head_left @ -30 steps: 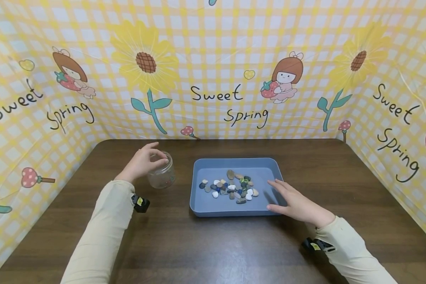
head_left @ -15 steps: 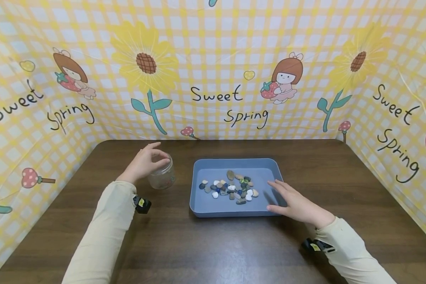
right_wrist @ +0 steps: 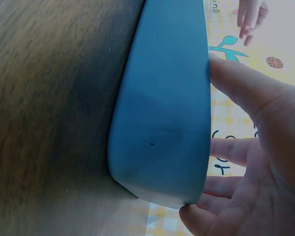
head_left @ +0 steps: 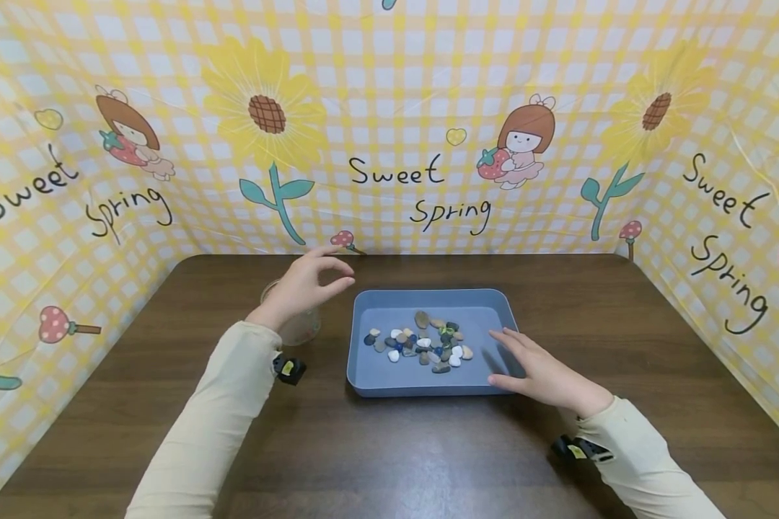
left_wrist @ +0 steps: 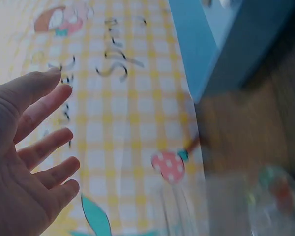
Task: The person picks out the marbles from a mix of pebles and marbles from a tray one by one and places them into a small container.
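Observation:
My left hand point(head_left: 301, 288) hovers between the clear jar point(head_left: 306, 329) and the blue tray point(head_left: 428, 391), hiding part of the jar. In the left wrist view its fingers are loosely bent and hold nothing, with the thumb near the index finger. Small red and green bits show, blurred, at the base of the jar point(left_wrist: 226, 206). Pebbles point(head_left: 424, 343) in white, grey, tan and dark blue lie spread over the middle of the tray. At the tray's right side, my right hand point(head_left: 545, 371) rests with fingers spread over the rim.
Both objects stand on a dark brown wooden table point(head_left: 389, 454). A yellow checked cloth point(head_left: 389, 94) with printed flowers and figures rises behind and along both sides. Each wrist carries a small black camera point(head_left: 290, 370).
My left hand has moved right, away from above the jar's mouth toward the tray's far left corner. The right hand, tray and pebbles have stayed put.

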`<state>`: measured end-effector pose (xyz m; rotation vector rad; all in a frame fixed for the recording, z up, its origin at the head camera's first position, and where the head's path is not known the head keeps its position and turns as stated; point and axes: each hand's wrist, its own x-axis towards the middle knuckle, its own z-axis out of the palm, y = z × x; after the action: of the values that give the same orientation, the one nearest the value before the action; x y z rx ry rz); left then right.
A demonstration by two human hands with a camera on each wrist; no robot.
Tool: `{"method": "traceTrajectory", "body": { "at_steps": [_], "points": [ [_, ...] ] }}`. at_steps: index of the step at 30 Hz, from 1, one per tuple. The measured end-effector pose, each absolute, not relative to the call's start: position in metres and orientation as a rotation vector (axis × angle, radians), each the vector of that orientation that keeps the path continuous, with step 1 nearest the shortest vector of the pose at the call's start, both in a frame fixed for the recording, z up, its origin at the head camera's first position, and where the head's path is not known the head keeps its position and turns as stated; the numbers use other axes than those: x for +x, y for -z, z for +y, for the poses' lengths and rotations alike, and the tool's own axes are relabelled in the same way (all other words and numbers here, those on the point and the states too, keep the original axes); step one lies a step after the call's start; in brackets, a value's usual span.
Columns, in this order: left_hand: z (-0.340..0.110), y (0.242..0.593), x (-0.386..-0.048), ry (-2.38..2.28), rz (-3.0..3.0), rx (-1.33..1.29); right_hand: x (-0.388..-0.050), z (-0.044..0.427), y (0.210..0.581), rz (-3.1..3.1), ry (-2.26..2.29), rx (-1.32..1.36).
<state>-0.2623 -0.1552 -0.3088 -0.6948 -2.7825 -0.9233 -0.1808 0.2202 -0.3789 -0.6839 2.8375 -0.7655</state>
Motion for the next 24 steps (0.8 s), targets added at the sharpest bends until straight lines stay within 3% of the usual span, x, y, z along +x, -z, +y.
{"method": "traceTrajectory", "body": {
  "at_steps": [24],
  "points": [
    [-0.054, 0.33, -0.275, 0.955, -2.869, -1.106, -0.181, 0.22, 0.38, 2.843, 0.756, -0.688]
  ]
}}
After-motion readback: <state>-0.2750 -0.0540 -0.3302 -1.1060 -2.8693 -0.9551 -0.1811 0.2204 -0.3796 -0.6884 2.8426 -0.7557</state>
